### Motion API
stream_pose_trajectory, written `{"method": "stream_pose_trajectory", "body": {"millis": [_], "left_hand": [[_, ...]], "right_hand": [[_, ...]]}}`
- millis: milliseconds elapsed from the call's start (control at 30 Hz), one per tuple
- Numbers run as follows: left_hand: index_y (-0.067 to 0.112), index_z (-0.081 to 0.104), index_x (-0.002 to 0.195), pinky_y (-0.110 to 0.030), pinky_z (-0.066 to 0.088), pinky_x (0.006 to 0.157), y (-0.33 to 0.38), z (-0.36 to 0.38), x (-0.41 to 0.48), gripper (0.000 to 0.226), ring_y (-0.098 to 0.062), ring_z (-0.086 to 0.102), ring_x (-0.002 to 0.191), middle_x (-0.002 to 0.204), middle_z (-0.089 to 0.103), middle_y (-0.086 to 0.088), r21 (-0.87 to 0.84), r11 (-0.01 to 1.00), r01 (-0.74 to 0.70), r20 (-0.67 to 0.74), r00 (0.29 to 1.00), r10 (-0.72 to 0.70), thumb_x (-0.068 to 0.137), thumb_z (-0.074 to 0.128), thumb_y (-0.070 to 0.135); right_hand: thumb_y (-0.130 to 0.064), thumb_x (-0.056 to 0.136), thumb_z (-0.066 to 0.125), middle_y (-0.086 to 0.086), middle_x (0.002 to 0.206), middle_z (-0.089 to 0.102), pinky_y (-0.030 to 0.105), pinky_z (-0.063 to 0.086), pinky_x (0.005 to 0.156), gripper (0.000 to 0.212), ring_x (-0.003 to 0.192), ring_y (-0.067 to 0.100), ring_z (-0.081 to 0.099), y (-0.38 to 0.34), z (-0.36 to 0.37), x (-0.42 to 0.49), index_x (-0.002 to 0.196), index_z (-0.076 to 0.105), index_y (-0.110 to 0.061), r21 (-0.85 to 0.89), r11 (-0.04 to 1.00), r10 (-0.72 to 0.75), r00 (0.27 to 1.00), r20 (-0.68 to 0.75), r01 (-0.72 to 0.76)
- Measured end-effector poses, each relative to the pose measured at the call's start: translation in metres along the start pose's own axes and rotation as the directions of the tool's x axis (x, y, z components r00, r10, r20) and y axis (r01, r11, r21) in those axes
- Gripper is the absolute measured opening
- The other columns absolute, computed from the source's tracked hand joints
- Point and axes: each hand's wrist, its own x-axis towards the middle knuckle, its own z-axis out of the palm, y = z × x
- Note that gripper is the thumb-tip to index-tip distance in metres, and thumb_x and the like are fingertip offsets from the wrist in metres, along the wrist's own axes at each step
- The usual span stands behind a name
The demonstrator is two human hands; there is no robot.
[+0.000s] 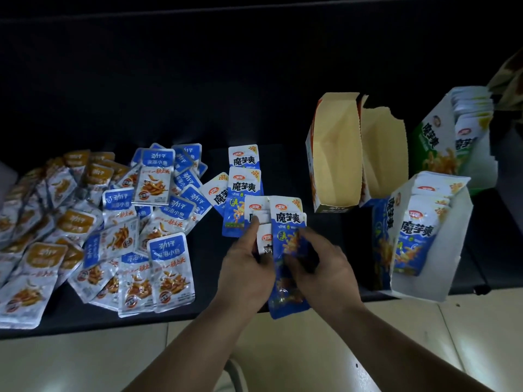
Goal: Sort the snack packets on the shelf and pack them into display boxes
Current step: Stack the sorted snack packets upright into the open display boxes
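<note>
At the front edge of the dark shelf (209,264), left hand (243,273) and right hand (328,270) both gripping a stack of blue packets (287,219), long axis running away from the person, logo ends toward the back

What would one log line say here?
left hand: holds blue packets | right hand: grips same packets | blue display box: partly filled | brown-lined box: empty | fish packets: piled at left

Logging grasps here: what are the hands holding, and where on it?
The left hand and right hand together grip a small stack of blue packets at its middle, tops fanning out above.
</note>
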Motion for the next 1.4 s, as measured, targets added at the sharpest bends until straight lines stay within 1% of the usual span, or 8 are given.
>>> {"method": "stream_pose_trajectory", "body": {"millis": [133,267,433,600,933,1067,1233,1400], "left_hand": [[0.043,0.057,0.129,-0.016,0.052,0.070,0.005,-0.003,0.002,0.054,0.013,0.068,0.075,0.075,0.071,0.033,-0.039,0.998,-0.039,-0.105,0.994,0.035,0.094,0.071,0.004],[0.036,0.074,0.088,-0.040,0.062,0.076,0.013,0.000,0.010,0.026,-0.004,0.073,0.079,0.079,0.076,0.019,-0.018,0.995,-0.097,-0.156,0.983,0.093,0.095,0.067,0.012],[0.038,0.072,0.113,-0.017,0.054,0.075,0.011,0.008,-0.004,0.024,-0.001,0.068,0.096,0.108,0.072,0.012,0.012,0.997,-0.075,-0.083,0.994,0.076,0.104,0.056,0.022],[0.043,0.056,0.141,-0.044,0.064,0.084,0.016,0.015,0.000,0.048,-0.010,0.069,0.108,0.127,0.067,0.013,0.033,0.999,-0.039,0.046,0.998,0.037,0.096,0.065,0.031],[0.043,0.063,0.124,-0.022,0.061,0.066,0.023,0.009,-0.010,0.046,-0.002,0.075,0.086,0.098,0.077,0.017,-0.142,0.990,0.008,-0.020,1.000,-0.011,0.092,0.073,0.012],[0.042,0.062,0.129,-0.030,0.063,0.060,0.030,-0.014,-0.031,0.049,-0.010,0.077,0.085,0.100,0.079,0.013,-0.264,0.964,-0.032,-0.065,0.998,0.015,0.096,0.069,0.005],[0.063,0.036,0.148,-0.047,0.063,0.089,0.050,-0.011,-0.041,0.078,-0.010,0.072,0.112,0.127,0.071,0.019,-0.308,0.950,-0.043,0.094,0.993,0.075,0.100,0.063,0.007],[0.081,0.008,0.138,-0.026,0.056,0.100,0.073,0.000,-0.050,0.095,0.004,0.056,0.130,0.150,0.050,0.026,-0.315,0.937,-0.150,0.194,0.956,0.218,0.104,0.056,0.007]], "right_hand": [[-0.036,0.081,0.082,-0.013,0.128,0.061,0.035,0.052,0.102,0.069,0.121,0.005,0.057,0.010,0.000,0.000,0.142,0.051,-0.049,0.093,0.995,0.026,0.999,0.021,-0.028],[-0.028,0.076,0.083,-0.023,0.134,0.054,0.041,0.050,0.107,0.081,0.129,0.008,0.055,0.011,0.000,-0.004,0.146,0.047,-0.048,0.135,0.991,0.000,0.998,0.062,-0.008],[-0.024,0.080,0.080,-0.033,0.131,0.052,0.038,0.048,0.110,0.077,0.131,0.007,0.051,0.008,-0.001,-0.005,0.147,0.048,-0.045,0.139,0.988,-0.069,0.997,0.027,0.065],[-0.034,0.082,0.083,-0.020,0.125,0.067,0.033,0.056,0.099,0.076,0.115,0.000,0.064,0.006,-0.007,-0.003,0.148,0.048,-0.044,0.243,0.970,-0.011,0.998,0.061,-0.004],[-0.021,0.101,0.053,-0.013,0.156,0.046,0.038,0.041,0.116,0.069,0.143,0.005,0.042,-0.011,-0.012,-0.022,0.159,0.026,-0.046,0.151,0.987,-0.088,0.978,0.191,0.059],[-0.018,0.102,0.062,-0.011,0.143,0.060,0.035,0.057,0.098,0.061,0.125,0.004,0.062,-0.036,-0.018,-0.022,0.151,0.039,-0.046,0.456,0.890,-0.047,0.991,0.125,-0.015],[-0.016,0.106,0.054,-0.015,0.116,0.075,0.041,0.063,0.086,0.046,0.104,0.009,0.074,-0.077,-0.037,-0.019,0.135,0.055,-0.051,0.665,0.721,0.009,0.961,0.275,-0.197],[-0.007,0.107,0.049,-0.013,0.117,0.075,0.029,0.062,0.084,0.054,0.106,0.008,0.073,-0.088,-0.065,-0.023,0.140,0.052,-0.049,0.686,0.714,-0.045,0.970,0.240,-0.137]]}}
